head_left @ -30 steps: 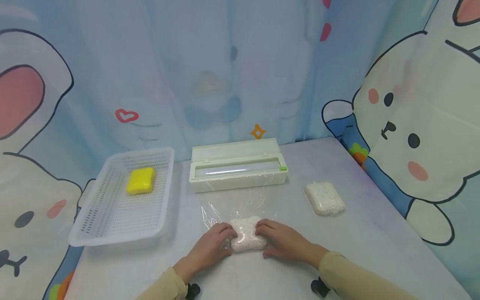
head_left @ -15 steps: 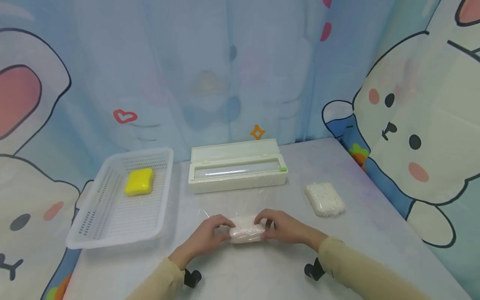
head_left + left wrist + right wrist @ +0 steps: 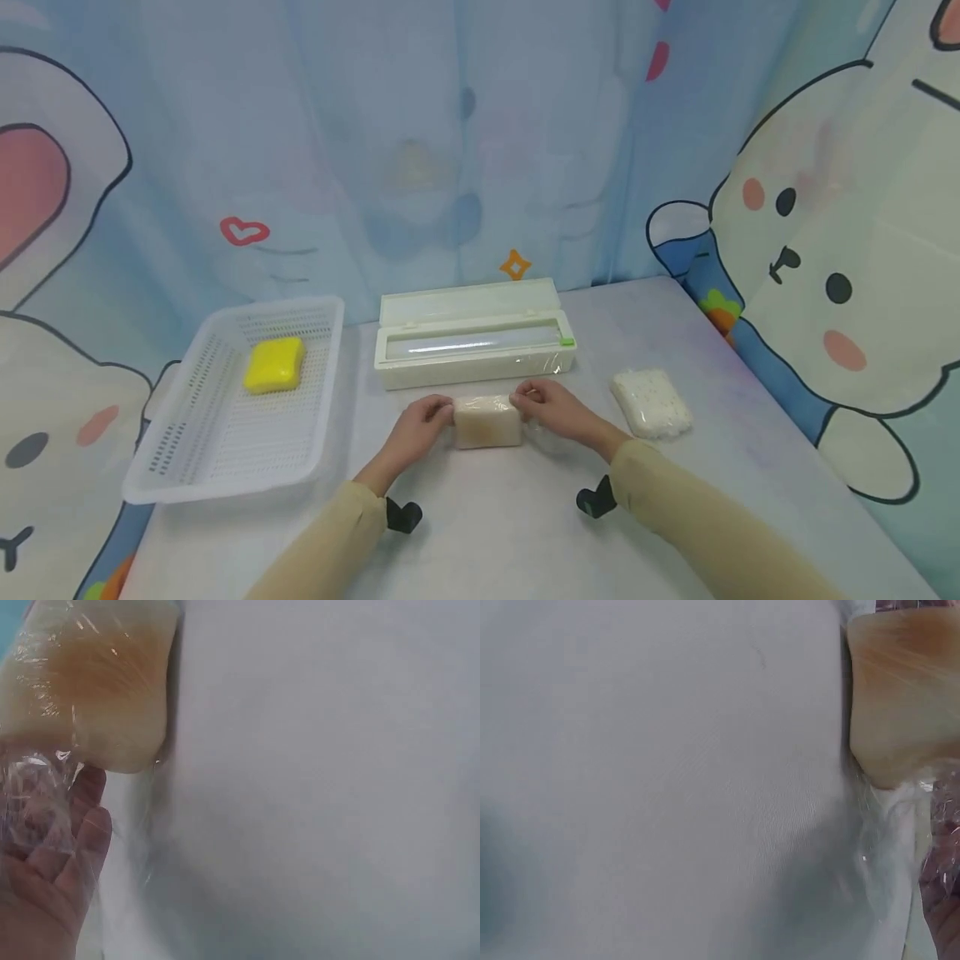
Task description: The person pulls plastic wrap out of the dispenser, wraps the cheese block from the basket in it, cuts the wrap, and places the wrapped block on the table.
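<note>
A piece of bread (image 3: pixel 487 422), pale with a browned face and covered in clear cling film, is tilted up close over the table in front of the cling film box (image 3: pixel 480 367). My left hand (image 3: pixel 411 433) pinches its left end. At the opposite end, the right hand (image 3: pixel 558 410) grips the bread and film between thumb and fingers. The left wrist view has the browned bread (image 3: pixel 97 682) at upper left, with loose film across the left hand (image 3: pixel 49 881). In the right wrist view, film hangs beside the bread's corner (image 3: pixel 900 697), partly covering the right fingers (image 3: pixel 943 892).
The box's lid stands open at the back, its film roll showing. A second film-wrapped, speckled piece of bread (image 3: pixel 651 403) lies to the right. On the left, a white perforated basket (image 3: pixel 225 454) holds a yellow block (image 3: pixel 274 365). A printed curtain (image 3: pixel 420 150) hangs behind the table.
Both hands have moved forward, toward the box, rolling the bread over in the film. Its speckled white face has given way to the browned one.
</note>
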The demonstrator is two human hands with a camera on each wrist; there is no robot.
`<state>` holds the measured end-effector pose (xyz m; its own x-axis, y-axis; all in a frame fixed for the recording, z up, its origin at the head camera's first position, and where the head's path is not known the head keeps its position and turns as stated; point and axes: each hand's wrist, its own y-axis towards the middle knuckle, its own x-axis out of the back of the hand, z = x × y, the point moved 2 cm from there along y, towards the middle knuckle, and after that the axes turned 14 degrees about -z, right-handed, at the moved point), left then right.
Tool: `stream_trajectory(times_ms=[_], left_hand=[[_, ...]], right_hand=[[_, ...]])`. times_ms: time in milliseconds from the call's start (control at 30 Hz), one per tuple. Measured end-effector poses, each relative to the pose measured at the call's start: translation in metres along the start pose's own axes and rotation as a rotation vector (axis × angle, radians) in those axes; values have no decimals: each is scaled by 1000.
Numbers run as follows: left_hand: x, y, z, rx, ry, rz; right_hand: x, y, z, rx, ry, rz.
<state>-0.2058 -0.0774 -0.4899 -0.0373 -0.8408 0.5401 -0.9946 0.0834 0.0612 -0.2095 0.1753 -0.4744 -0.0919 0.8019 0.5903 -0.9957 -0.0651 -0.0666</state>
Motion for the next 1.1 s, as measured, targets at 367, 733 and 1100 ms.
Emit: stream_trajectory(times_ms=[367, 733, 1100], left_hand=[[-8, 20, 2, 160, 53, -143], [-14, 25, 4, 208, 94, -253], [-12, 8, -8, 46, 121, -351]], right_hand=[[-15, 11, 4, -62, -27, -149], [-30, 22, -2, -106, -65, -273], [-23, 29, -4, -153, -60, -279]])
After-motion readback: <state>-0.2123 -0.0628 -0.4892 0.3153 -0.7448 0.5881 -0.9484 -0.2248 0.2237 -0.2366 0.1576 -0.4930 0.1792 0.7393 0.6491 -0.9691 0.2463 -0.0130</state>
